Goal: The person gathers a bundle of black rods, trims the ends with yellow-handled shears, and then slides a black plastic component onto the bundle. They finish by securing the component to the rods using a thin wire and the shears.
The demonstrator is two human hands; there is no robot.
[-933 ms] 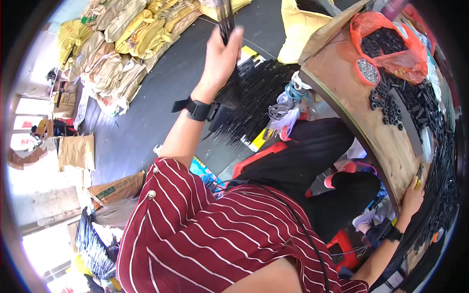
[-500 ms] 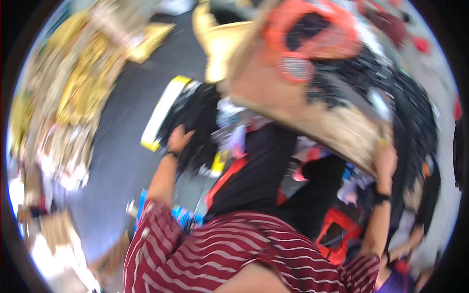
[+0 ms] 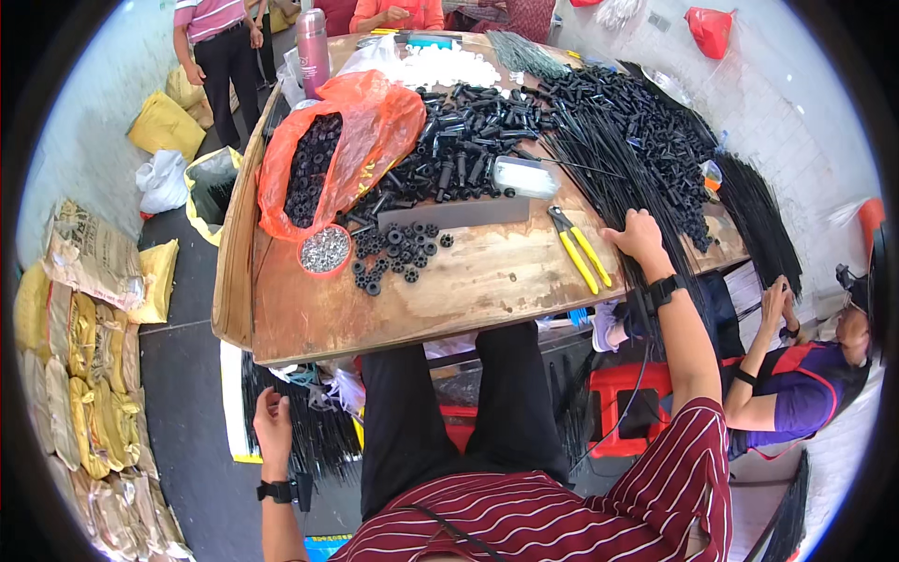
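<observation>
My left hand [image 3: 272, 426] hangs low beside the wooden table [image 3: 468, 286], its fingers at a heap of thin black rods [image 3: 300, 431] on the floor under the table's left edge; whether it grips any is hidden. My right hand [image 3: 640, 234] rests on the tabletop, fingers spread over a bundle of long black rods [image 3: 618, 159] that runs across the table. Yellow-handled pliers [image 3: 582, 248] lie just left of that hand. Both wrists wear black bands.
An orange bag of black rings [image 3: 337, 155], a small bowl of metal bits [image 3: 325, 250], loose black plastic parts [image 3: 468, 150] and a pink flask [image 3: 314, 51] sit on the table. A seated person [image 3: 796, 375] is at the right. Yellow sacks [image 3: 75, 356] line the left floor.
The view swung from the floor up to the table. My left hand dropped from raised, holding black rods, to the floor heap. My right hand moved onto the rods on the table.
</observation>
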